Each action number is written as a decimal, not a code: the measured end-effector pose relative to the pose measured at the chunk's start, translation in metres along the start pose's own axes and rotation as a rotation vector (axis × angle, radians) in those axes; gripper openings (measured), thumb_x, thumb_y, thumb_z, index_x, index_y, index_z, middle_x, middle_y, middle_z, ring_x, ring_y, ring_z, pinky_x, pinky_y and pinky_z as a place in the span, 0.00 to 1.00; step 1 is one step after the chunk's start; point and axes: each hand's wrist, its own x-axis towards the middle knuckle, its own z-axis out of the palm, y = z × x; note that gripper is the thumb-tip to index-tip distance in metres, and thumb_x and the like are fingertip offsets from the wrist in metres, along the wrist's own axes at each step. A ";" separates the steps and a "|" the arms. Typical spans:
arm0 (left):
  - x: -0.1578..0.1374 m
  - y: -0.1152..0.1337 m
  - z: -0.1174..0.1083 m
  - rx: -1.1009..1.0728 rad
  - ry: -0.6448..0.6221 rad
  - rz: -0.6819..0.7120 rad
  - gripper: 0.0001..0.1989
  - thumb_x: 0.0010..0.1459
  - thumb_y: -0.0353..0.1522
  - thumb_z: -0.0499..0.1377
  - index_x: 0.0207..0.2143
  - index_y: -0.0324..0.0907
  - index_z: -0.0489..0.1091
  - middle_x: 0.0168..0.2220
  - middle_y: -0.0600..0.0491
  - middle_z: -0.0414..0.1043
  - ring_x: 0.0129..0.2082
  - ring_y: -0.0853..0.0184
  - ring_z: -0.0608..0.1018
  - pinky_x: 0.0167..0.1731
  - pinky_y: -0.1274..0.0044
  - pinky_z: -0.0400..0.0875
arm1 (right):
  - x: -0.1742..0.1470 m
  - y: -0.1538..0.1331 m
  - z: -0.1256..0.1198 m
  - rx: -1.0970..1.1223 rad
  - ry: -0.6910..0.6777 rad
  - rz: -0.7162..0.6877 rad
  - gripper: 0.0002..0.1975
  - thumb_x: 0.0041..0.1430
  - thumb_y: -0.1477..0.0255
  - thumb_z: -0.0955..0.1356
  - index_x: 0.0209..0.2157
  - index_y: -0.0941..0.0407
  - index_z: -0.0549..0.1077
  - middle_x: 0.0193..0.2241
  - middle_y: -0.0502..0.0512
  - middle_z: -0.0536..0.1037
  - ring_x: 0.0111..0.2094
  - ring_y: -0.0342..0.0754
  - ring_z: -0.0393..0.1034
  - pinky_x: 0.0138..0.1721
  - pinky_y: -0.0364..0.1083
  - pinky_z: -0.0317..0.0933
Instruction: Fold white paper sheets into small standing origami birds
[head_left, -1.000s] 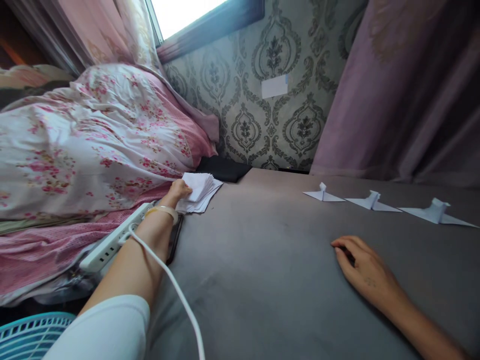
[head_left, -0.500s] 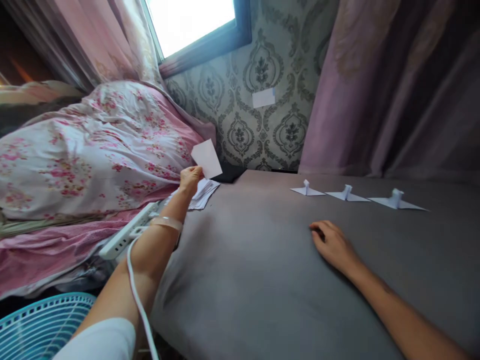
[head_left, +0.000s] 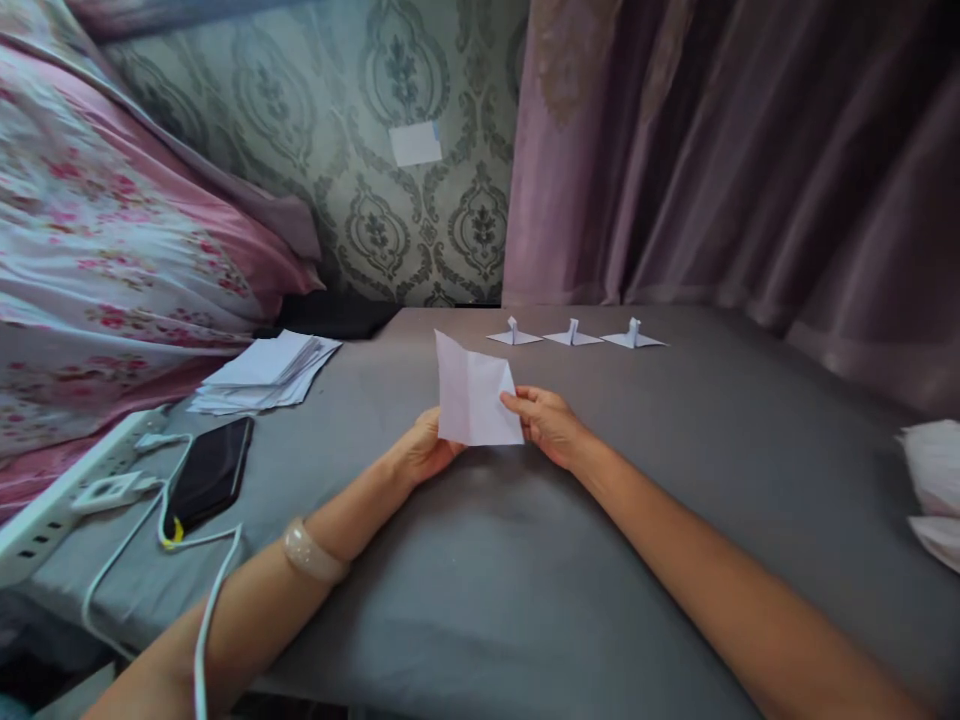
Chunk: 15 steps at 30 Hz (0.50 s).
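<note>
A white sheet of paper (head_left: 480, 400) is held up over the grey cloth surface between both hands, with a crease down it and its top edge uneven. My left hand (head_left: 429, 445) grips its lower left side, the fingers partly hidden behind it. At the right edge, my right hand (head_left: 551, 425) pinches the paper between thumb and fingers. Beyond it stand three folded paper pieces in a row: a left one (head_left: 514, 333), a middle one (head_left: 573, 334) and a right one (head_left: 634, 336). Each has flat points and an upright middle.
A stack of white paper (head_left: 262, 375) lies at the left, near a black flat item (head_left: 337, 313). Closer in are a phone (head_left: 210, 470), a power strip (head_left: 75, 500) and a white cable (head_left: 202, 640) crossing my left forearm. A white bundle (head_left: 934, 470) sits at the right edge.
My left hand has brought the paper from near the stack to the middle. My right hand has come in and taken its right edge. The view has turned right.
</note>
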 end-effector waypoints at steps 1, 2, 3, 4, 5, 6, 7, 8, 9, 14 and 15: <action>-0.002 -0.001 0.000 0.006 0.023 -0.032 0.12 0.52 0.29 0.63 0.40 0.36 0.75 0.40 0.44 0.79 0.45 0.56 0.79 0.49 0.69 0.74 | 0.001 0.003 0.000 -0.037 0.056 -0.010 0.09 0.49 0.70 0.72 0.33 0.57 0.71 0.32 0.55 0.80 0.30 0.47 0.75 0.37 0.47 0.70; -0.003 0.000 -0.001 0.008 0.054 -0.059 0.12 0.53 0.30 0.63 0.41 0.36 0.75 0.40 0.43 0.79 0.44 0.56 0.80 0.48 0.69 0.75 | 0.002 0.006 -0.001 -0.091 0.115 -0.027 0.08 0.49 0.73 0.72 0.32 0.57 0.71 0.30 0.54 0.80 0.30 0.46 0.75 0.37 0.47 0.69; -0.004 0.003 -0.003 0.001 0.092 -0.088 0.12 0.54 0.33 0.62 0.41 0.36 0.75 0.39 0.43 0.79 0.43 0.56 0.80 0.46 0.69 0.75 | 0.003 0.009 -0.002 -0.157 0.166 -0.050 0.07 0.49 0.75 0.71 0.32 0.57 0.71 0.31 0.54 0.80 0.30 0.46 0.75 0.37 0.47 0.69; -0.004 0.006 -0.005 -0.012 0.130 -0.117 0.13 0.56 0.36 0.61 0.40 0.37 0.75 0.39 0.42 0.79 0.42 0.56 0.81 0.45 0.69 0.76 | 0.004 0.011 -0.004 -0.233 0.207 -0.078 0.07 0.49 0.75 0.70 0.32 0.56 0.71 0.31 0.55 0.80 0.31 0.46 0.75 0.37 0.47 0.69; -0.005 0.009 -0.007 -0.031 0.133 -0.136 0.18 0.58 0.42 0.58 0.41 0.37 0.75 0.40 0.41 0.79 0.42 0.54 0.80 0.44 0.67 0.76 | 0.005 0.013 -0.006 -0.314 0.238 -0.107 0.07 0.50 0.75 0.69 0.33 0.56 0.71 0.32 0.55 0.81 0.31 0.47 0.75 0.37 0.48 0.69; -0.005 0.011 -0.010 -0.036 0.151 -0.171 0.23 0.57 0.47 0.57 0.40 0.36 0.75 0.39 0.39 0.79 0.41 0.53 0.81 0.42 0.66 0.77 | 0.005 0.015 -0.007 -0.397 0.260 -0.133 0.08 0.50 0.74 0.69 0.35 0.56 0.70 0.33 0.56 0.81 0.32 0.47 0.75 0.37 0.48 0.68; -0.006 0.012 -0.012 -0.012 0.171 -0.170 0.25 0.56 0.49 0.58 0.39 0.36 0.74 0.38 0.39 0.79 0.40 0.52 0.81 0.40 0.66 0.77 | 0.005 0.016 -0.009 -0.480 0.273 -0.152 0.10 0.50 0.73 0.69 0.37 0.57 0.70 0.34 0.57 0.81 0.32 0.48 0.75 0.36 0.48 0.68; -0.006 0.011 -0.015 0.041 0.195 -0.139 0.23 0.53 0.47 0.61 0.39 0.36 0.74 0.37 0.39 0.79 0.38 0.53 0.81 0.39 0.67 0.77 | 0.004 0.016 -0.010 -0.563 0.281 -0.165 0.12 0.51 0.72 0.68 0.39 0.57 0.70 0.33 0.57 0.81 0.32 0.48 0.75 0.36 0.48 0.67; -0.007 0.010 -0.018 0.110 0.222 -0.099 0.20 0.50 0.44 0.65 0.38 0.36 0.74 0.35 0.41 0.79 0.36 0.54 0.81 0.37 0.68 0.77 | 0.003 0.016 -0.011 -0.646 0.286 -0.174 0.14 0.52 0.71 0.68 0.42 0.57 0.69 0.32 0.56 0.81 0.31 0.48 0.74 0.35 0.47 0.67; -0.011 -0.004 -0.029 0.414 0.339 0.083 0.24 0.41 0.29 0.69 0.43 0.38 0.71 0.27 0.50 0.77 0.25 0.63 0.78 0.28 0.75 0.71 | -0.004 0.012 -0.013 -0.937 0.290 -0.237 0.29 0.53 0.70 0.67 0.57 0.56 0.61 0.21 0.46 0.74 0.23 0.45 0.68 0.31 0.44 0.61; -0.011 -0.004 -0.031 0.473 0.360 0.104 0.29 0.41 0.29 0.69 0.48 0.39 0.68 0.25 0.53 0.75 0.24 0.65 0.77 0.26 0.77 0.69 | -0.004 0.012 -0.015 -0.958 0.264 -0.248 0.30 0.53 0.70 0.66 0.58 0.55 0.61 0.20 0.45 0.73 0.22 0.44 0.66 0.29 0.44 0.59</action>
